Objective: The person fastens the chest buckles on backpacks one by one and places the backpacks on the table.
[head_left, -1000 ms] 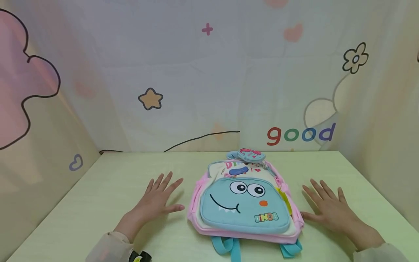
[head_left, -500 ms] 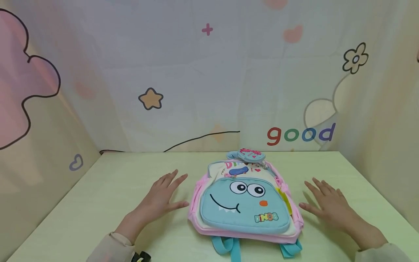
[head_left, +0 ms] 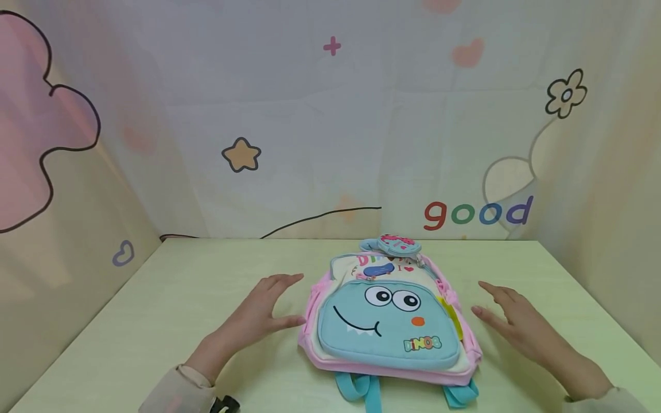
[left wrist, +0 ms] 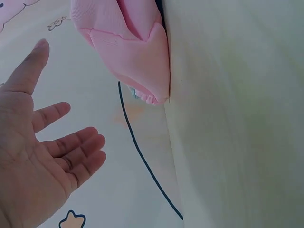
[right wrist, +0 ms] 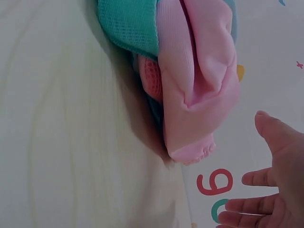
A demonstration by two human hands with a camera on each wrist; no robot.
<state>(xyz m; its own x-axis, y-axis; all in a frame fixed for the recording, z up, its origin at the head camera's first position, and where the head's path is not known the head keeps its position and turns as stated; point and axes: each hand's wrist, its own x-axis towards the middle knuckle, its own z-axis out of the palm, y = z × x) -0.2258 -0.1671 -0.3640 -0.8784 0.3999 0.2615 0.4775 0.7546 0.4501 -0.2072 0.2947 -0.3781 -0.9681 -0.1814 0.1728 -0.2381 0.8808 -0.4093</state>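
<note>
A small child's backpack (head_left: 387, 327) in light blue, white and pink lies face up on the table, with a smiling dinosaur face on its front pocket. A round blue pouch (head_left: 399, 245) sits at its top end. My left hand (head_left: 253, 315) is held at the bag's left side, thumb tip close by the pink edge, palm facing in. On the other side, my right hand (head_left: 527, 330) hovers a little apart from the bag, fingers extended. In the wrist views, pink side panels (left wrist: 128, 52) and a teal strap (right wrist: 128, 23) show near the hands; both hands hold nothing.
The pale green table (head_left: 155, 332) runs back to a printed cloth backdrop (head_left: 289, 115), with cloth along both sides too. Teal straps (head_left: 356, 387) stick out from the bag's near end. A black band (head_left: 225, 404) is by the left sleeve.
Both hands have turned from palms down to palms facing each other, rising from the tabletop. The left has drawn slightly nearer the bag. The backpack stays in place; the head view shifts slightly.
</note>
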